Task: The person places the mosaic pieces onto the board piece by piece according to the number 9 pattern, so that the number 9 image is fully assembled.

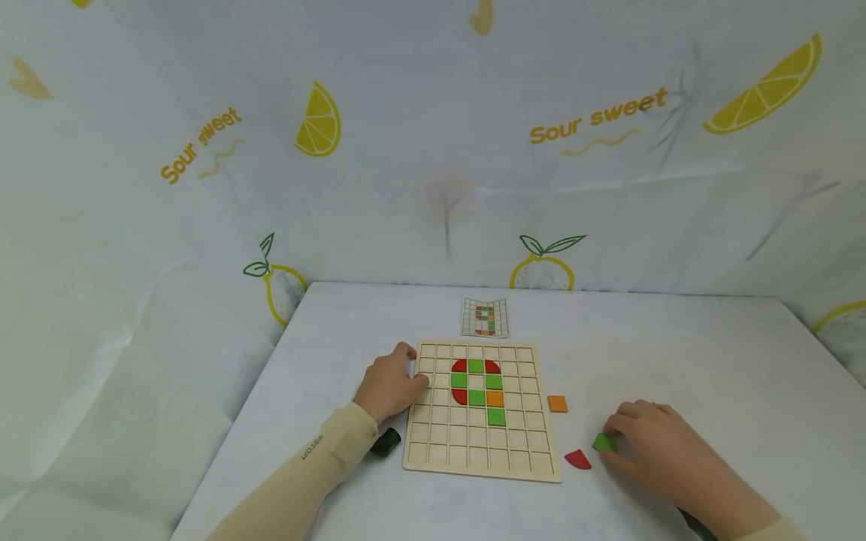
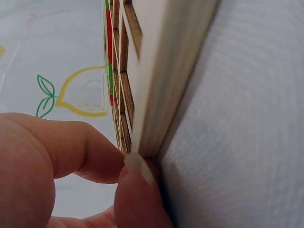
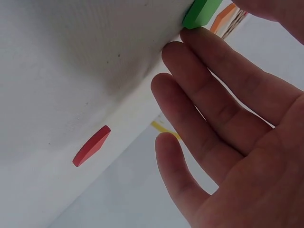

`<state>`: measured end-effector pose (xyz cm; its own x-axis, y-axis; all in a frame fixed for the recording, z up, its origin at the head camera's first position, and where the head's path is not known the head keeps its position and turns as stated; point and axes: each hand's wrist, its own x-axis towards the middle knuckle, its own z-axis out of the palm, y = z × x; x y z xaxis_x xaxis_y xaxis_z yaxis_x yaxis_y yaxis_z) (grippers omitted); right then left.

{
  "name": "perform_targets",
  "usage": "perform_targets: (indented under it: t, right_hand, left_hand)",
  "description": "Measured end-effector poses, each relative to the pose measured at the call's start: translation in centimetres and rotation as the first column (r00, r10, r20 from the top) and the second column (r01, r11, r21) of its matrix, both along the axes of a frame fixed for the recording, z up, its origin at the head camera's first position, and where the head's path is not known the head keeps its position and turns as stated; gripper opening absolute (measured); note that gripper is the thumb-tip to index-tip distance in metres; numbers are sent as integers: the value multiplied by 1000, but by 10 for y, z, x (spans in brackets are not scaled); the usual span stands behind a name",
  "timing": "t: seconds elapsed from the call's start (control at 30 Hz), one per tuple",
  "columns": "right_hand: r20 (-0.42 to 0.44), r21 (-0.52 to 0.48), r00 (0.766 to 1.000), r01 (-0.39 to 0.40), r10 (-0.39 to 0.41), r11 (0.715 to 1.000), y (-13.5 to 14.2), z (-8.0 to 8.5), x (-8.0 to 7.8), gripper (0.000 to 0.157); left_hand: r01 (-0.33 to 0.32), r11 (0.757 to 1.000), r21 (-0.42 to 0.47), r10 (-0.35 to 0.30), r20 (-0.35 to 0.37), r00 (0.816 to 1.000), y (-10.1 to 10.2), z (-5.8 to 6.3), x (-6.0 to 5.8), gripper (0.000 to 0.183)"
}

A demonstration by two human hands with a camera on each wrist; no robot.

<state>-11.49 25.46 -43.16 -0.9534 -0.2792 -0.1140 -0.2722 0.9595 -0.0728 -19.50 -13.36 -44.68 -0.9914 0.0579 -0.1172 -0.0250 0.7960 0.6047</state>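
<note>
My left hand [image 1: 391, 387] is at the left side of a wooden grid board [image 1: 467, 437], and its thumb and finger pinch the board's edge [image 2: 159, 95] in the left wrist view. Red, green and orange tiles fill some squares in the board's upper middle. To the right of the board, my right hand [image 1: 652, 443] has a green tile [image 1: 603, 442] between thumb and index finger. The right wrist view shows that green tile [image 3: 202, 14] at the index fingertip, the other fingers loosely bent. A red quarter-round tile [image 1: 578, 459] lies just left of this hand.
An orange square tile [image 1: 558, 404] lies by the board's right edge. Behind the board is a small pattern card [image 1: 484, 318]. A black object [image 1: 386, 442] shows by the left wrist. The right wrist view has a red piece [image 3: 91, 146] on the white table beyond the fingers.
</note>
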Motion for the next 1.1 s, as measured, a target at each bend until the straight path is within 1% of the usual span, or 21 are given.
perform_targets:
  t: [0.2, 0.4, 0.6, 0.73, 1.0, 1.1]
  right_hand:
    - [9, 11, 1000, 19, -19, 1000, -1, -2, -2, 28]
    - [32, 17, 999, 10, -11, 1000, -3, -1, -9, 27]
    - [-37, -24, 997, -74, 73, 997, -11, 7, -13, 23]
    - [-74, -56, 989, -134, 130, 989, -23, 14, -18, 20]
    - [-81, -67, 975, -213, 207, 975, -59, 23, -27, 18]
    - [-94, -80, 966, -247, 240, 966, -74, 26, -29, 18]
  left_hand:
    - [-8, 1000, 3, 8, -3, 1000, 0, 1, 2, 45]
    - [-11, 1000, 5, 11, 2, 1000, -1, -2, 0, 46]
    - [-7, 1000, 7, 6, 6, 1000, 0, -4, -2, 47]
    - [-1, 1000, 22, 1, 2, 1000, 0, -4, -2, 48]
    - [6, 1000, 22, -6, 6, 1000, -1, -3, -3, 46]
    - [3, 1000, 19, -3, 4, 1000, -2, -2, -3, 46]
